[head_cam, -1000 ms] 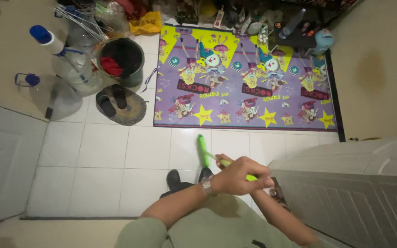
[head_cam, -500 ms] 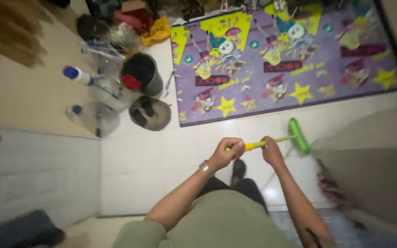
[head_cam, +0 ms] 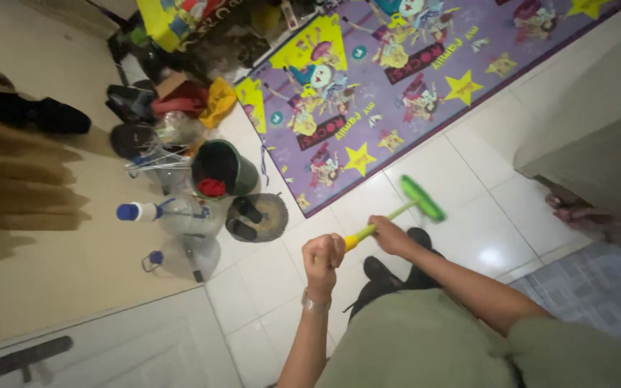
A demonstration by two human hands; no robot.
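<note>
Broom (head_cam: pixel 421 198), green-headed with a yellow-green handle, stands over the white tiled floor (head_cam: pixel 468 237) just beside the edge of the purple cartoon rug (head_cam: pixel 411 79). Left hand (head_cam: pixel 323 259) is fisted around the handle's top end; right hand (head_cam: pixel 389 236) curls its fingers around the handle lower down.
</note>
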